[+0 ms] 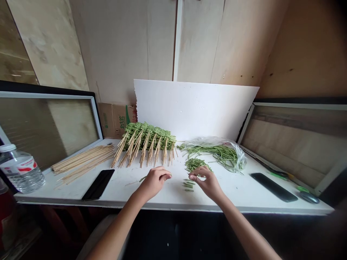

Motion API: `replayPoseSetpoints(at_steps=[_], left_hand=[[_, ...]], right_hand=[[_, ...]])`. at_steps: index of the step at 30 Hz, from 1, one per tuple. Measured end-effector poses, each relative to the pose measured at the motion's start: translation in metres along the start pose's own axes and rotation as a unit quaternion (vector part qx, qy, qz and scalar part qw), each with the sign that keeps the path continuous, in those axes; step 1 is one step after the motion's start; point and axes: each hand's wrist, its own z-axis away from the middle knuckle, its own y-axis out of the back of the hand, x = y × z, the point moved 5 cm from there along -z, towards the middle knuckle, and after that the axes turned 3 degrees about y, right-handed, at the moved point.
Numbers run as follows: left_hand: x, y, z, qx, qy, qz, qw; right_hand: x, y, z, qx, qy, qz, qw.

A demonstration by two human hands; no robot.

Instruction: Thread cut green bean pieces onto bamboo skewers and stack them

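My left hand (153, 179) is closed in a pinch on a thin bamboo skewer with a green bean piece on it, low over the white table (173, 196). My right hand (206, 180) pinches a short green bean piece, just over a few cut pieces (188, 185) lying on the table. A small pile of cut bean pieces (195, 164) lies just beyond my right hand. Finished bean skewers (146, 141) are stacked in a fan behind my left hand.
Bare bamboo skewers (82, 161) lie at the left, a black phone (98, 184) in front of them. A plastic bag of long beans (222, 151) sits at the right. A second black phone (273, 186), scissors (282, 176) and a water bottle (20, 169) lie at the edges. A white foam board (195, 108) leans behind.
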Motion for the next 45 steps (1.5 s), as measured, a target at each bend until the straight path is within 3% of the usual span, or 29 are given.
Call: replayPoseSetpoints(at_steps=[3, 8, 12, 18, 21, 26, 34, 45], left_hand=[[0.003, -0.006, 0.003, -0.017, -0.007, -0.009, 1.0], [0.009, -0.021, 0.007, -0.043, -0.014, -0.045, 0.998], [0.011, -0.023, 0.007, -0.033, -0.03, -0.031, 0.999], [0.021, -0.028, 0.005, 0.001, -0.069, 0.005, 0.998], [0.026, -0.029, 0.006, 0.012, -0.068, 0.006, 0.998], [0.026, -0.024, 0.005, 0.028, -0.042, -0.036, 0.998], [0.034, -0.033, 0.007, -0.013, -0.078, -0.039, 0.996], [0.035, -0.036, 0.007, -0.083, -0.049, 0.074, 0.993]], right_hand=[[0.031, -0.009, 0.005, -0.002, -0.002, 0.118, 0.993], [0.054, -0.028, 0.017, -0.007, 0.018, 0.17, 0.985], [0.039, -0.026, 0.016, 0.021, 0.027, 0.168, 0.985], [-0.013, -0.032, 0.013, -0.048, -0.002, -0.033, 0.998], [-0.03, -0.03, 0.014, -0.027, 0.007, -0.063, 0.998], [-0.034, -0.021, 0.013, 0.023, 0.037, -0.047, 0.998], [-0.05, -0.026, 0.015, -0.01, 0.087, -0.058, 0.994], [-0.03, -0.038, 0.016, -0.071, 0.058, -0.183, 0.979]])
